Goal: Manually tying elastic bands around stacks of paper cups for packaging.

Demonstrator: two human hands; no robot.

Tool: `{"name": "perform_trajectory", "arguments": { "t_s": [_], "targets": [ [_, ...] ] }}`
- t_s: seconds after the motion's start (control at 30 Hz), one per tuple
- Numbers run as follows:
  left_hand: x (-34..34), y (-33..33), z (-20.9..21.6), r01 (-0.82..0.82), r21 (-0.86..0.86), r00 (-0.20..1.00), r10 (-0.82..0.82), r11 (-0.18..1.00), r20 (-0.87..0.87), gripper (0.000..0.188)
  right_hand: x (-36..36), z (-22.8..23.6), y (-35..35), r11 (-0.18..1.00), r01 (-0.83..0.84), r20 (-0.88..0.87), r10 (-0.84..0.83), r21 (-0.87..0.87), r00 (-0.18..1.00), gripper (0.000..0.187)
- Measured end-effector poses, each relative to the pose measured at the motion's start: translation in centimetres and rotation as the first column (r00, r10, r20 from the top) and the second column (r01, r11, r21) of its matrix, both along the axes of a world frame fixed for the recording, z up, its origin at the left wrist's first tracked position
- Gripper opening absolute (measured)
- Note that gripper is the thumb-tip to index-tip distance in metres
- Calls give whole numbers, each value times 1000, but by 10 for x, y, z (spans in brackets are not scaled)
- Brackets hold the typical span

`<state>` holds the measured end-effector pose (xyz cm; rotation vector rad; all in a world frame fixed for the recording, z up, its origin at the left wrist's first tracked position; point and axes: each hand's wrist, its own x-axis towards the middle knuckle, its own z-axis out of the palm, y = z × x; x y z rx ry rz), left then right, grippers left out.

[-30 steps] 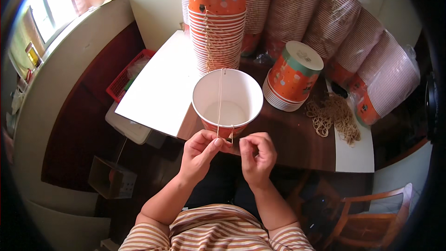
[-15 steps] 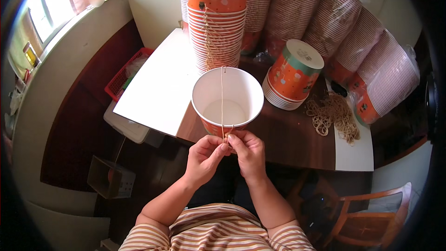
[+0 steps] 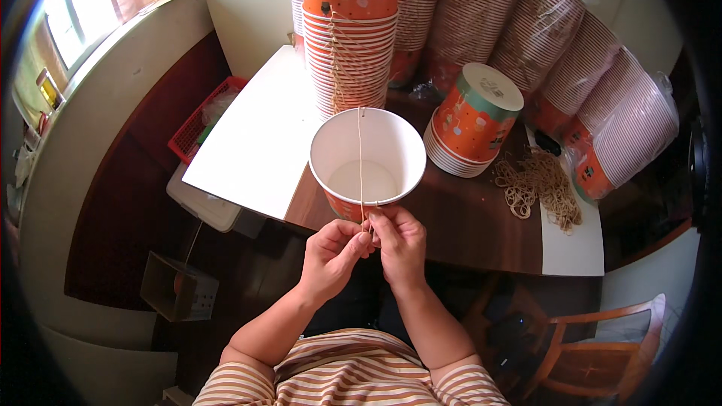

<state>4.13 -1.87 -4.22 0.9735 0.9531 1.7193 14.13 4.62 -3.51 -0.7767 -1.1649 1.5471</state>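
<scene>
An orange paper bucket (image 3: pixel 333 164) with a white inside stands upright at the table's near edge. A thin tan cord (image 3: pixel 361 150) runs from a hole in its far rim, across the mouth, to my fingers at the near rim. My left hand (image 3: pixel 332 249) pinches the cord between thumb and forefinger. Right beside it, my right hand (image 3: pixel 399 244) is also closed on the cord, its fingertips just below the rim. Between the fingertips the cord's end is too small to make out.
Behind the bucket rises a tall stack of orange buckets (image 3: pixel 350 56). A short upturned stack (image 3: pixel 472 124) stands to the right, beside a tangled pile of cords (image 3: pixel 553 188). Plastic-wrapped bucket stacks (image 3: pixel 628 128) line the back. A wooden chair (image 3: pixel 594 346) stands lower right, a red basket (image 3: pixel 197 131) left.
My right fingers have shifted slightly at the cord below the near rim. My left hand keeps its pinch, and the bucket stays in place.
</scene>
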Motion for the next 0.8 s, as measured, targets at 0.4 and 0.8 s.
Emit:
{"name": "perform_trajectory", "arguments": {
  "t_s": [0.4,0.8],
  "targets": [
    [-2,-2,6,26,-38,1000,-26,999,-1,13,-2,6,2,999,-2,9,2,-38,1000,19],
    [0,-14,8,6,38,997,-3,999,-83,15,26,9,5,942,112,280,-206,317,938,17]
  ]
}}
